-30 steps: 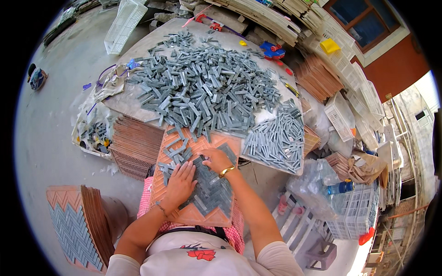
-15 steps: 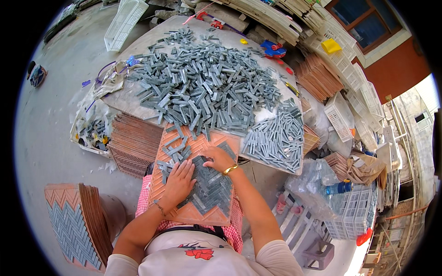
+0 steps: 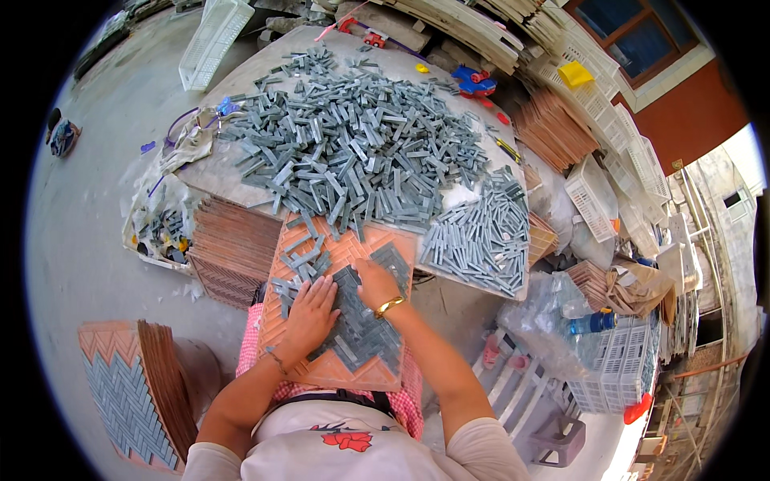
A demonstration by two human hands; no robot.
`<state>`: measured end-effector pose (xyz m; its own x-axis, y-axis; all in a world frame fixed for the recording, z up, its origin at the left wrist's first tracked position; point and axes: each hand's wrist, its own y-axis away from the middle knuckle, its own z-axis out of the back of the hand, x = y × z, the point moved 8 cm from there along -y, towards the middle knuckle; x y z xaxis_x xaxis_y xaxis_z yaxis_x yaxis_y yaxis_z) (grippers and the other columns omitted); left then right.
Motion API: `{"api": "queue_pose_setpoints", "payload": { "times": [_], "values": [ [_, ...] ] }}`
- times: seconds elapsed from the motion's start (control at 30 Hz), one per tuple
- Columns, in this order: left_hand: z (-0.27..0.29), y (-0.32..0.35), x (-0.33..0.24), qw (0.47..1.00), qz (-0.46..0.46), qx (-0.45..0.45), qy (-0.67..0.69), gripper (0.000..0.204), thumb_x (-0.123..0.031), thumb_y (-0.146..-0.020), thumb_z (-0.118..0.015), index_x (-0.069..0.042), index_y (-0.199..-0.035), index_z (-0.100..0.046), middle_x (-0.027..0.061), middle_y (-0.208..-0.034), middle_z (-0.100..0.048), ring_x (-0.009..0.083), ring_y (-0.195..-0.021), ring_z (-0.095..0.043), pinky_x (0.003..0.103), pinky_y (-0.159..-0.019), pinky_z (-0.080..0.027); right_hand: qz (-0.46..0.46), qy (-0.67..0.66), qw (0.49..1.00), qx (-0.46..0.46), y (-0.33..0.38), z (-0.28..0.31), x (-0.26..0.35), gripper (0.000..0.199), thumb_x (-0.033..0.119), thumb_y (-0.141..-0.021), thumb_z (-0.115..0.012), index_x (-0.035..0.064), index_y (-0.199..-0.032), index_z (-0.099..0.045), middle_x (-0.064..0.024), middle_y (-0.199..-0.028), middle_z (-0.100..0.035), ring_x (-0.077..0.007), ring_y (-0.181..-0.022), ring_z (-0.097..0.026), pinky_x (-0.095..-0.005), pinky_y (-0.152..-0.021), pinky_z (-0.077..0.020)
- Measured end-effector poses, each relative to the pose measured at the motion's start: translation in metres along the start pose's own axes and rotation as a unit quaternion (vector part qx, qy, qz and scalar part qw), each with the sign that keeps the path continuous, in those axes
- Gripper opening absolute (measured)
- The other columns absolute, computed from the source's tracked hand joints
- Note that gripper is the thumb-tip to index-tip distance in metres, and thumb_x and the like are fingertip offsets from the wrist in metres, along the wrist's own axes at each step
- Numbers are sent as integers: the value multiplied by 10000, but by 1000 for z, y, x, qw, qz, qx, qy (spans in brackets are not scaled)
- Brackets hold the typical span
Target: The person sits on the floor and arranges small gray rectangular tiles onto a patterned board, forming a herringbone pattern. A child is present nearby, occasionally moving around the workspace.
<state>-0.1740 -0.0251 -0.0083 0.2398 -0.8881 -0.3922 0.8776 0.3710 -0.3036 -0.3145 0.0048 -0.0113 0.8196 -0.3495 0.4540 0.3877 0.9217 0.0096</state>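
An orange herringbone-grooved mould tray [image 3: 383, 374] lies across my lap, its far edge against the table. Dark grey strip tiles [image 3: 362, 335] fill much of its middle and right side. My left hand [image 3: 311, 311] rests with fingers stretched out, beside loose strips [image 3: 307, 258] heaped on the tray's left part. My right hand [image 3: 377, 284] is on the laid tiles near the far edge of the pattern, fingers curled downward. Whatever its fingertips hold, if anything, is hidden under the hand.
A big pile of grey strip tiles [image 3: 353, 144] covers the table, with a smaller spread [image 3: 480, 240] at its right corner. Stacked orange trays [image 3: 233, 248] stand left of my lap; a tile-filled one [image 3: 128, 393] leans at lower left. White crates [image 3: 613, 361] stand at right.
My right hand has shifted slightly left and toward me, and its fingers are more curled. My left hand has stayed nearly in place.
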Motion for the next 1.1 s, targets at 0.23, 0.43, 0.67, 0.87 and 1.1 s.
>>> {"api": "queue_pose_setpoints", "payload": {
  "times": [0.23, 0.43, 0.67, 0.87, 1.1],
  "values": [
    [3, 0, 2, 1000, 3, -3, -2, 526, -204, -791, -636, 0, -1255, -493, 125, -1356, -454, 263, -1283, -392, 440, -1081, -262, -60, -35, 995, 67, -15, 10, -1, 255, 67, -706, -679, 62, -918, -539, -138, -867, -616, -340, -846, -596, -423, -709, -470],
    [2, -3, -1, 1000, -1, 2, 2, 519, -210, -803, -625, 3, -1255, -488, 130, -1353, -452, 264, -1282, -388, 438, -1082, -259, -108, -13, 986, -122, -74, 29, -28, 271, 151, -769, -662, 58, -979, -520, -176, -910, -614, -379, -839, -604, -473, -696, -478],
    [5, -1, -2, 1000, -5, 6, 3, 514, -222, -812, -616, 5, -1254, -485, 140, -1353, -447, 261, -1280, -384, 429, -1087, -254, -88, -131, 985, -67, -78, 21, -31, 439, 169, -709, -711, 132, -1115, -547, -105, -725, -609, -253, -659, -600, -359, -606, -477],
    [3, 1, -2, 1000, -7, 7, -19, 519, -241, -821, -605, 1, -1263, -480, 133, -1360, -440, 249, -1287, -377, 419, -1092, -244, -7, -124, 991, 43, -48, 16, -5, 375, 123, -700, -724, 79, -1054, -606, -97, -723, -592, -257, -662, -584, -352, -613, -468],
    [8, -9, -21, 999, -31, 21, -10, 579, -252, -804, -629, -3, -1294, -445, 123, -1380, -417, 253, -1312, -344, 453, -1090, -233, 65, -120, 990, 43, -46, 8, -19, 319, 132, -730, -707, 58, -1034, -643, -93, -754, -625, -223, -670, -587, -333, -630, -468]
  ]
}}
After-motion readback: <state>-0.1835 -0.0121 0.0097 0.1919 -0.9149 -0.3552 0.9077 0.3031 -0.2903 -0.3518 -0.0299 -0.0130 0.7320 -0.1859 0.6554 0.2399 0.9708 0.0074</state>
